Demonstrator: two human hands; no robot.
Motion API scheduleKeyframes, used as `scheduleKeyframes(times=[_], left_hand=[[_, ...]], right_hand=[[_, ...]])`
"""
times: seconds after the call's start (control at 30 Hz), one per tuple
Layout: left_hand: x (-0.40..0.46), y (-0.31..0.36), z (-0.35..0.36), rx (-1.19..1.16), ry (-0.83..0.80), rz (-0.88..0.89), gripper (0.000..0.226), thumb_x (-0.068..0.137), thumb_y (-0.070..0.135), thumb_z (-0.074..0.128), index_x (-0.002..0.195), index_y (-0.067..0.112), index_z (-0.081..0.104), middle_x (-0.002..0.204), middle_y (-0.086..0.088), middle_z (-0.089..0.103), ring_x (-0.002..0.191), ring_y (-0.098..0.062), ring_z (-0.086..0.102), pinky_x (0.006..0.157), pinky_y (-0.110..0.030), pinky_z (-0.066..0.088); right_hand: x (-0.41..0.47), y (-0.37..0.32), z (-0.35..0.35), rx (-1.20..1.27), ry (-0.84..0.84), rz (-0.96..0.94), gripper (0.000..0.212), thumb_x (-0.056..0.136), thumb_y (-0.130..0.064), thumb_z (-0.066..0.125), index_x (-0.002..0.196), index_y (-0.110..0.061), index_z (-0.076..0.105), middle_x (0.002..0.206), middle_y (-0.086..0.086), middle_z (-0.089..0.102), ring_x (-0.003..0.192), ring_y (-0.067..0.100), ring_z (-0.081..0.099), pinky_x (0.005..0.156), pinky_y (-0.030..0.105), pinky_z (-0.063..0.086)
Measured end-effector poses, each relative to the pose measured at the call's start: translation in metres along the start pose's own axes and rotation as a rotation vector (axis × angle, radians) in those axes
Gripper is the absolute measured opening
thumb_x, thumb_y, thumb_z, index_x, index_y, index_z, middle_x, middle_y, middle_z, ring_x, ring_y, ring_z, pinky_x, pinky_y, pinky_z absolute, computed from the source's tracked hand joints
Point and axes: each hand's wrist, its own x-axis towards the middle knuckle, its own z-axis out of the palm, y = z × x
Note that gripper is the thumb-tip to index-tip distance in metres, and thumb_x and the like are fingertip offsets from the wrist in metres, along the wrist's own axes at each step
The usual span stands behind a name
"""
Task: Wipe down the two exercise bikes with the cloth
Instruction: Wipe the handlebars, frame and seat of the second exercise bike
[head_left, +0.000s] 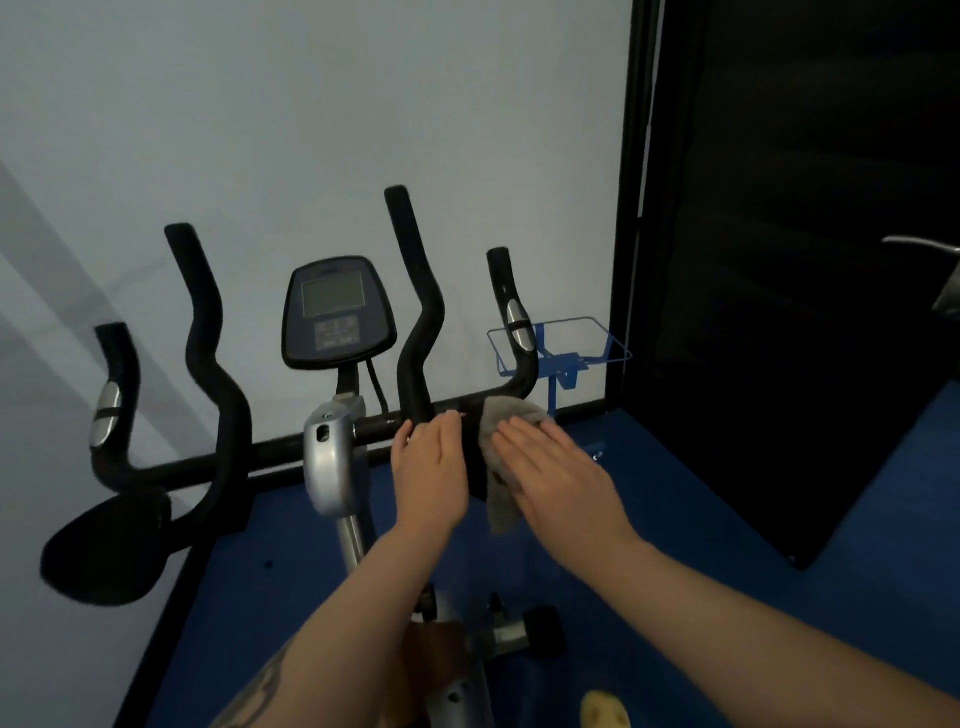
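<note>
an exercise bike (332, 457) faces a pale wall, its console (337, 312) above the handlebar (291, 447). the left hand (428, 467) grips the bar's right half. just right, the right hand (550, 467) lies flat with straight fingers, pressing a grey cloth (501, 499) draped over the bar.

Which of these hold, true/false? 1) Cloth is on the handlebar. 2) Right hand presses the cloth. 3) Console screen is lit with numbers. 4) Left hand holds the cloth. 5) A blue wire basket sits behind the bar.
1) True: the cloth drapes over the handlebar.
2) True: the right hand lies flat on it.
3) False: the console screen looks blank.
4) False: the left hand is on the bar beside the cloth.
5) True: basket.
</note>
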Motion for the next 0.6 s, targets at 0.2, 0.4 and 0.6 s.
scheduleKeyframes(times=[0.2, 0.4, 0.6], left_hand=[[0.01, 0.018, 0.013, 0.318, 0.11, -0.072, 0.034, 0.103, 0.027, 0.026, 0.08, 0.026, 0.052, 0.069, 0.008, 0.059, 0.077, -0.013, 0.057, 0.104, -0.032, 0.023], [0.006, 0.009, 0.02, 0.282, 0.142, -0.068, 0.033, 0.101, 0.025, 0.025, 0.083, 0.025, 0.053, 0.073, 0.009, 0.057, 0.074, -0.006, 0.05, 0.109, -0.033, 0.02], [0.004, 0.013, 0.018, 0.268, 0.126, -0.07, 0.037, 0.098, 0.026, 0.02, 0.086, 0.023, 0.055, 0.078, 0.006, 0.06, 0.082, -0.011, 0.055, 0.111, -0.035, 0.018]], right_hand=[[0.03, -0.001, 0.013, 0.367, -0.026, 0.388, 0.047, 0.103, -0.023, 0.042, 0.149, -0.018, 0.037, 0.155, -0.003, 0.034, 0.143, 0.007, 0.026, 0.111, 0.011, 0.011], [0.02, -0.014, 0.021, 0.539, 0.055, 0.48, 0.043, 0.097, -0.026, 0.055, 0.139, -0.021, 0.049, 0.144, -0.005, 0.045, 0.129, 0.012, 0.041, 0.101, 0.021, 0.038], [0.046, 0.01, 0.012, 0.648, -0.014, 0.579, 0.02, 0.098, -0.034, 0.053, 0.11, -0.019, 0.062, 0.094, -0.001, 0.067, 0.086, 0.011, 0.061, 0.071, 0.029, 0.05]])
